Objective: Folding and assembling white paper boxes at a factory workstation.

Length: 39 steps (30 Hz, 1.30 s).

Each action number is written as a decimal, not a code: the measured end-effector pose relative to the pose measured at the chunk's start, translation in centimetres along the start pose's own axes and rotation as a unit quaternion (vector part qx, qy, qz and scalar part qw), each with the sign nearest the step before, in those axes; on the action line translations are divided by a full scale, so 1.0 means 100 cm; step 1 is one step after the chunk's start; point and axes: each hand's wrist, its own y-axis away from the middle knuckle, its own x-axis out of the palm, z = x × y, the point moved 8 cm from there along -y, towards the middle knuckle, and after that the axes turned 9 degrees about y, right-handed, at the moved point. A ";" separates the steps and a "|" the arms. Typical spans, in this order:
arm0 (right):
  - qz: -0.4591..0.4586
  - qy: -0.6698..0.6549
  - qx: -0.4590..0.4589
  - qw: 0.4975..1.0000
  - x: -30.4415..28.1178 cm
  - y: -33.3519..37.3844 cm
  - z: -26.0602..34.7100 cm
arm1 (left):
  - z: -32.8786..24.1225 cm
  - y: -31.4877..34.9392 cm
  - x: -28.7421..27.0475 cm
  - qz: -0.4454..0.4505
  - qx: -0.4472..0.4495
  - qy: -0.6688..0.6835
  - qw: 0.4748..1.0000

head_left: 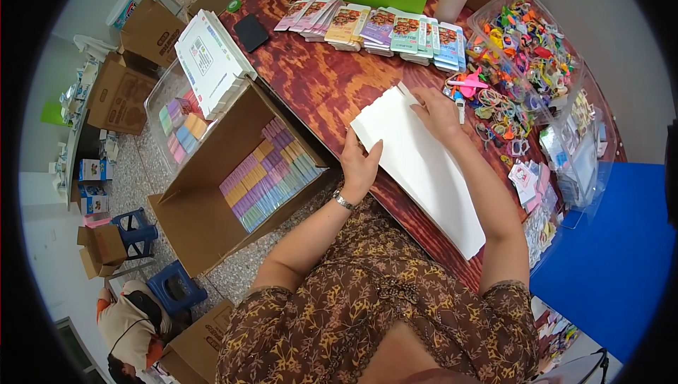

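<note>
Left hand [360, 165] half-open against white sheets [424, 172]; right hand [438, 114] curled at far edge, grip unclear; likely aligning; next needs light touch.

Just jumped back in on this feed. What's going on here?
The person has both hands on a stack of white sheets lying on the patterned table: left hand at its left edge, right hand near its far right corner. Coloured packets stand beyond, and an open carton of more packets sits to the left.
</note>
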 end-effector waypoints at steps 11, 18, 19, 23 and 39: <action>0.075 -0.186 -0.019 0.980 0.018 -0.030 -0.012 | 0.022 -0.012 -0.014 -0.046 -0.169 0.212 0.961; 0.072 -0.129 -0.031 0.989 0.024 -0.038 -0.015 | 0.041 -0.020 -0.013 -0.005 -0.274 0.280 0.920; 0.073 -0.128 -0.030 0.989 0.026 -0.038 -0.016 | 0.041 -0.021 -0.011 -0.005 -0.275 0.281 0.920; 0.092 -0.181 -0.044 0.978 0.028 -0.036 -0.008 | 0.041 -0.022 -0.017 -0.036 -0.223 0.258 0.940; 0.163 -0.251 -0.014 0.954 0.031 -0.026 0.000 | 0.027 -0.014 -0.022 -0.004 -0.135 0.170 0.976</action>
